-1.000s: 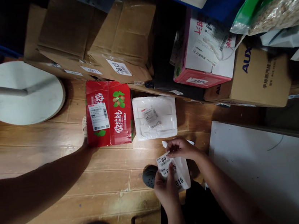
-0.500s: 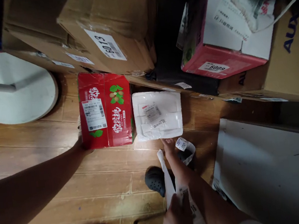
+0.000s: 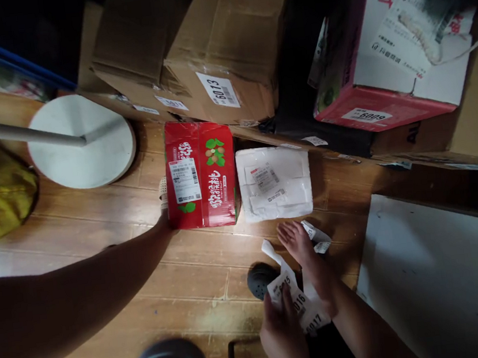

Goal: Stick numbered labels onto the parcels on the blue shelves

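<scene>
My left hand [image 3: 286, 333], low in the head view, is closed on a strip of white number labels [image 3: 300, 304] printed 6015, 6016 and 6017. My right hand [image 3: 295, 239] is stretched out just below a white parcel [image 3: 294, 181], apart from it, fingers extended. Beside that hand a curled end of label strip [image 3: 322, 245] shows. The parcel stands on the floor to the right of a red kiwi fruit carton [image 3: 218, 202]; both bear shipping labels. Along the carton's left side reaches a bare limb [image 3: 115, 275], its end partly hidden.
Numbered cardboard boxes [image 3: 250, 93] and a pink-white box [image 3: 344, 109] line the far side. A round white stand base [image 3: 84, 163] is left, a yellow bag [image 3: 0, 185] beyond it. A white panel [image 3: 433, 271] lies right. A dark clog [image 3: 261, 281] is under the labels.
My view has shifted, so the scene sits further right. My right hand has drawn back from the parcel's near edge, and the label strip in my left hand is more exposed.
</scene>
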